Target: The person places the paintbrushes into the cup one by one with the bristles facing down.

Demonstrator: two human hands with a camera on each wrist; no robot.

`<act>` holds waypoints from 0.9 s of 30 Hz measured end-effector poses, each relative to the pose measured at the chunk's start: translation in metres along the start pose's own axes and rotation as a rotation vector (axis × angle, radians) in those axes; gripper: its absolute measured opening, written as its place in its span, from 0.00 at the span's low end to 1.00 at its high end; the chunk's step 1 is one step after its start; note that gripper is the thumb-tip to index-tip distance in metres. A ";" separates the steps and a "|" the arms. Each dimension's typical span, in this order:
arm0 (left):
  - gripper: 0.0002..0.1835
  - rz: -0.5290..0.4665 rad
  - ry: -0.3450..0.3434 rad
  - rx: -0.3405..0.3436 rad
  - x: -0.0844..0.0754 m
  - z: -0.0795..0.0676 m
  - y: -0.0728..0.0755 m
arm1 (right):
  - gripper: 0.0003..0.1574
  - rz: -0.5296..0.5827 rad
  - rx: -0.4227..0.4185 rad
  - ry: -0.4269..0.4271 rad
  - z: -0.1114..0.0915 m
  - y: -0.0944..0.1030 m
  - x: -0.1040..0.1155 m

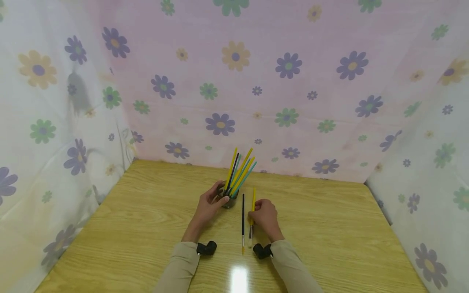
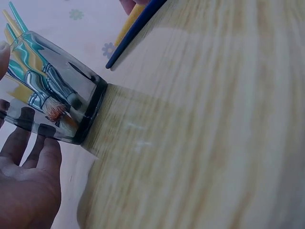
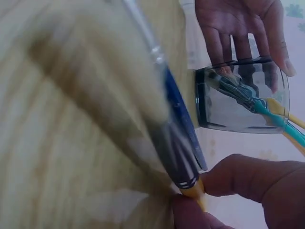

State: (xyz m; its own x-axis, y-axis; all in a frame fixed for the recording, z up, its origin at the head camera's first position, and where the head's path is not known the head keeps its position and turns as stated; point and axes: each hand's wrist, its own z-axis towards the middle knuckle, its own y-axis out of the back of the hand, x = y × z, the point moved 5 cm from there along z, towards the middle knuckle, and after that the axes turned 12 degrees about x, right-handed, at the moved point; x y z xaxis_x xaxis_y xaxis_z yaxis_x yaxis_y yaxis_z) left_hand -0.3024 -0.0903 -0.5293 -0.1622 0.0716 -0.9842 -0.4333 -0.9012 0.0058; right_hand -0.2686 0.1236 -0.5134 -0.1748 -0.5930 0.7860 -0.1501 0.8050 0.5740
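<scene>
My left hand (image 1: 208, 211) holds a clear drinking glass (image 1: 230, 203) from its left side, fingers behind and thumb in front. Inside the glass stand several paintbrushes (image 1: 239, 173), bristles down, with yellow, teal and dark handles leaning right. In the left wrist view their bristles (image 2: 53, 109) show through the wall of the glass. Between thumb and fingers, my right hand (image 1: 266, 216) pinches a yellow paintbrush (image 3: 174, 155) by its handle, its pale bristles towards me. A dark blue paintbrush (image 1: 243, 217) lies on the table just left of it, tip towards me.
The wooden table (image 1: 146, 228) carries the glass and brushes. A flowered cloth (image 1: 256, 101) hangs behind it and along both sides. Black wrist mounts (image 1: 207, 248) sit at the cuffs of the beige sleeves (image 1: 179, 260).
</scene>
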 end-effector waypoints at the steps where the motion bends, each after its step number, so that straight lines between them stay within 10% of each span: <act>1: 0.38 -0.007 0.002 -0.001 0.000 0.000 0.000 | 0.22 0.008 0.010 -0.002 0.000 0.000 0.000; 27: 0.38 -0.008 0.021 -0.018 0.002 0.001 -0.001 | 0.29 0.504 0.217 0.022 0.007 0.014 -0.025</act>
State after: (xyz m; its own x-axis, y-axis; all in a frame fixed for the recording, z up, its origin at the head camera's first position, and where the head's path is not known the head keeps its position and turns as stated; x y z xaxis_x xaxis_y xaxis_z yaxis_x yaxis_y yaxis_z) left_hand -0.3034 -0.0890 -0.5312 -0.1400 0.0702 -0.9877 -0.4183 -0.9083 -0.0053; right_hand -0.2733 0.1492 -0.5267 -0.2567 -0.1322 0.9574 -0.2508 0.9658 0.0661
